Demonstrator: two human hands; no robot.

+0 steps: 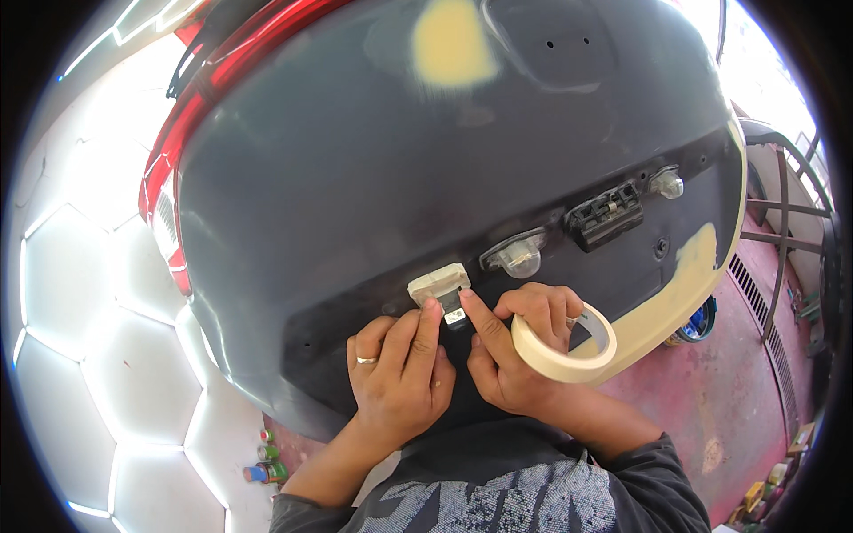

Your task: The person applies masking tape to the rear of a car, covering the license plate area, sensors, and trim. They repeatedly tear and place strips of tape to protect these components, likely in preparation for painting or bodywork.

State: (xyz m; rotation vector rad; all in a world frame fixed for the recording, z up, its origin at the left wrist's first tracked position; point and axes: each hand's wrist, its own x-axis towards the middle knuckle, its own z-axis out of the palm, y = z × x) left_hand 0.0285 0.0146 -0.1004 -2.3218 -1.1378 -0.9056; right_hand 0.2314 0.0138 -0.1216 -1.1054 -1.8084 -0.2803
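Tape (426,287) in a cream layer covers a small block (455,273) on a dark grey car panel (355,178). Below the block, the left hand (400,369) reaches up to it: the fingers are outstretched side by side, the index tip touches the block's lower edge, and the thumb tip stands apart. A ring (366,361) is on this hand. The right hand (511,355) is below the block to its right, its index tip at the block's lower right corner and its rear fingers curled and clamped on a cream roll (555,364); how far they pass through its hole I cannot tell. Just under the block, between the index tips, a white label (454,316) shows on a dark piece (458,326). Right of the block come a clear lamp (518,256), then a black latch (606,218), then a smaller lamp (666,183). Well above the block is a yellowish patch (453,43). Well left of it are a red tail light (167,160) and a wall of hexagonal lights (151,342).
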